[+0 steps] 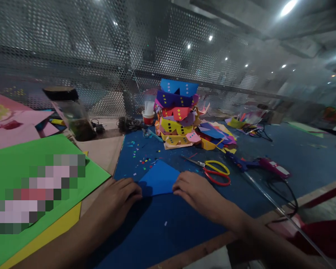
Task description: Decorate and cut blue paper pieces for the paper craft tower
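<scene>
A blue sheet of folded-looking paper (160,178) lies on the dark blue work mat (162,231), its upper corner pointing away from me. My left hand (127,192) grips its left corner, fingers curled. At the opposite corner my right hand (192,188) pinches the paper between thumb and fingers. Just beyond the right hand rest scissors (217,172) with one yellow and one red handle loop. Small coloured paper bits (141,161) are scattered behind the paper.
A pile of colourful paper shapes (177,112) stands at the back. A glue gun (257,164) with a long clear glue stick lies right. Green paper (95,173) covers the left side; a lidded jar (75,114), a paper cup (148,116) and a mesh screen (100,56) are behind.
</scene>
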A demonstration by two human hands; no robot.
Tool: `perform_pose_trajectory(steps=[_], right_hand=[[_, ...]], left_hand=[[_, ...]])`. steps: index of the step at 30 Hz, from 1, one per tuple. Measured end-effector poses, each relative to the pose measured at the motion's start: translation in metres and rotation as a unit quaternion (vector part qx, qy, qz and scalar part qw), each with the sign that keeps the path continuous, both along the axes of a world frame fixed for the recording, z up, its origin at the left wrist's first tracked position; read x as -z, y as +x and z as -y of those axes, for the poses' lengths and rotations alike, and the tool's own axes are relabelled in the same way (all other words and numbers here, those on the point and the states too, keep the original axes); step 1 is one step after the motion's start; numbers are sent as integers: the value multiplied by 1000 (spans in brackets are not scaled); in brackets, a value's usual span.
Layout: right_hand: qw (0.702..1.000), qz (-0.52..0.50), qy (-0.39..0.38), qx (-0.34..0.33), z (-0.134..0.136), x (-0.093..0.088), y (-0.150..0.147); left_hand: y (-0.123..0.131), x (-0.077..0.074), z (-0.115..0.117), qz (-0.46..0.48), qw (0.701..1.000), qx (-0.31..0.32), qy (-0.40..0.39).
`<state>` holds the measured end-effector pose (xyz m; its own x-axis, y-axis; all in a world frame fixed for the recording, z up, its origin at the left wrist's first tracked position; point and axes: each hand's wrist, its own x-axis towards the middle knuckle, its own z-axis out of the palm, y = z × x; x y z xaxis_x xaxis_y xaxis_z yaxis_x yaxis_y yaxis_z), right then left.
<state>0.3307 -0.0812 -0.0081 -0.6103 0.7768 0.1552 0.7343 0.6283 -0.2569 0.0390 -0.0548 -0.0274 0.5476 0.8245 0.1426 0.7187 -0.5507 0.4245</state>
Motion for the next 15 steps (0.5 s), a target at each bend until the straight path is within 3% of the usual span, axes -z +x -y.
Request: perform_pose_trajectory(steps=[9, 15], right_hand=[[993, -45, -107, 28, -20, -11, -1], [994, -65, -80, 19, -9, -8, 17]], left_hand=[[-2, 5, -4, 35, 999, -8, -31], [-2, 4, -6, 29, 999, -5, -18]])
